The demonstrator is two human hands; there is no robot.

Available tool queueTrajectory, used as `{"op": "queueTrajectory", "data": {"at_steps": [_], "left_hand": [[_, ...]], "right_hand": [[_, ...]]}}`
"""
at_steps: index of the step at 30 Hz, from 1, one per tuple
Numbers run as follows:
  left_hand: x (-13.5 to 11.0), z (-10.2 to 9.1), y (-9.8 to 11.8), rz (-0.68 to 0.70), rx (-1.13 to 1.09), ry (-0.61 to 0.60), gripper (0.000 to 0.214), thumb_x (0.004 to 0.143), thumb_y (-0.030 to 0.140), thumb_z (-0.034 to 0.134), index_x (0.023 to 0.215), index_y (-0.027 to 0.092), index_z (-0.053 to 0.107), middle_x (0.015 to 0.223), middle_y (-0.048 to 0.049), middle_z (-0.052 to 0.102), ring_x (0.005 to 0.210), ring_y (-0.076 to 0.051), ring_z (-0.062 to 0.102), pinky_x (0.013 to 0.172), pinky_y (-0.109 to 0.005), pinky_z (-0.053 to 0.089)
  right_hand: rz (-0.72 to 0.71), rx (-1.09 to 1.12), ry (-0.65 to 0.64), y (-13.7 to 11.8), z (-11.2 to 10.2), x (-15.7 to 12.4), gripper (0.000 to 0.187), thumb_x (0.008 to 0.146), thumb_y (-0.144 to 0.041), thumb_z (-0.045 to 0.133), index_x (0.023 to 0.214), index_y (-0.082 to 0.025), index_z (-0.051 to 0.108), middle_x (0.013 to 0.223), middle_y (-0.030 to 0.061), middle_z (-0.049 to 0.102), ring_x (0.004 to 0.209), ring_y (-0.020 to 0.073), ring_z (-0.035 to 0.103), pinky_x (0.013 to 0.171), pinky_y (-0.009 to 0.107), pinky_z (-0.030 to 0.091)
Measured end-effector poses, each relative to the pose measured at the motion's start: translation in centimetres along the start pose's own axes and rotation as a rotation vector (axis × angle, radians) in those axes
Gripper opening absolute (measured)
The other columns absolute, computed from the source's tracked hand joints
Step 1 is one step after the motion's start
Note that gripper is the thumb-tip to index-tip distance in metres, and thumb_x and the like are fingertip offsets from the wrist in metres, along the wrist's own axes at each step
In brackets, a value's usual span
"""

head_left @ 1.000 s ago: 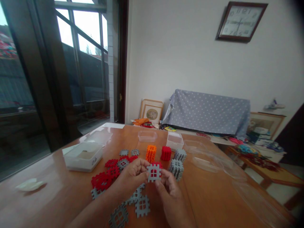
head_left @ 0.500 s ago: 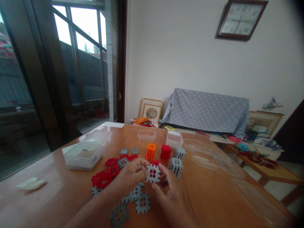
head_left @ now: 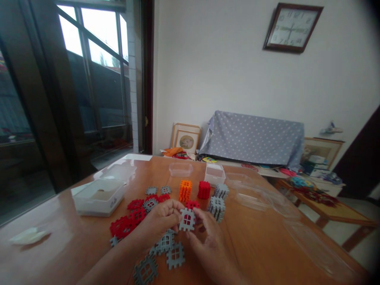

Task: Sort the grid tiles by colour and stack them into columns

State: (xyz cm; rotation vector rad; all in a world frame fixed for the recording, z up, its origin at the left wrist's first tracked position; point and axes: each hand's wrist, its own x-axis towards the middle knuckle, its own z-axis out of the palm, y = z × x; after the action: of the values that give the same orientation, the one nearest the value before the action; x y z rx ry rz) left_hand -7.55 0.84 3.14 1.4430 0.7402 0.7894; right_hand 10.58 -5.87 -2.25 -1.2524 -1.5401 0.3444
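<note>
Table [head_left: 252, 245] glossy wood; gray tile [head_left: 187, 220] matt, probably plastic.

Left hand [head_left: 164, 215]: fingers [head_left: 173, 204] curled, forearm [head_left: 126, 249] slanting; right hand [head_left: 211, 239] close opposite, thumb [head_left: 194, 242] below fingers.

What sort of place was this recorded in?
Most likely a room in a home: a clock hangs on the plain wall, a framed picture stands propped below, and a polka-dot cloth drapes something beyond the wooden table.

Two gray stacks [head_left: 217, 208], one orange stack [head_left: 185, 190], at least four red pieces [head_left: 121, 226]
</note>
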Motion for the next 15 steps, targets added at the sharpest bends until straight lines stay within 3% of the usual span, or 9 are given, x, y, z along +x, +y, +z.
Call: {"op": "queueTrajectory", "data": {"at_steps": [9,15], "left_hand": [[-0.3,0.0,0.6,-0.008,0.014,-0.063,0.034,0.088,0.044,0.064,0.107,0.017,0.06,0.084,-0.0006,0.066,0.069,-0.013,0.059,0.068,-0.026,0.046],[0.0,-0.9,0.6,0.022,0.065,0.086,0.034,0.089,0.048,0.061,0.107,0.018,0.059,0.088,-0.0021,0.069,0.076,-0.015,0.062,0.073,-0.027,0.046]], "right_hand": [[-0.014,-0.044,-0.067,-1.6,-2.3,0.8,0.051,0.072,-0.016,0.072,0.121,-0.027,0.062,0.11,0.0054,0.067,0.098,0.0232,0.063,0.085,0.035,0.051],[0.126,-0.033,-0.129,-0.7,-6.0,3.0,0.041,0.075,-0.024,0.071,0.116,-0.024,0.065,0.111,0.0054,0.069,0.098,0.0232,0.063,0.085,0.036,0.05]]}}
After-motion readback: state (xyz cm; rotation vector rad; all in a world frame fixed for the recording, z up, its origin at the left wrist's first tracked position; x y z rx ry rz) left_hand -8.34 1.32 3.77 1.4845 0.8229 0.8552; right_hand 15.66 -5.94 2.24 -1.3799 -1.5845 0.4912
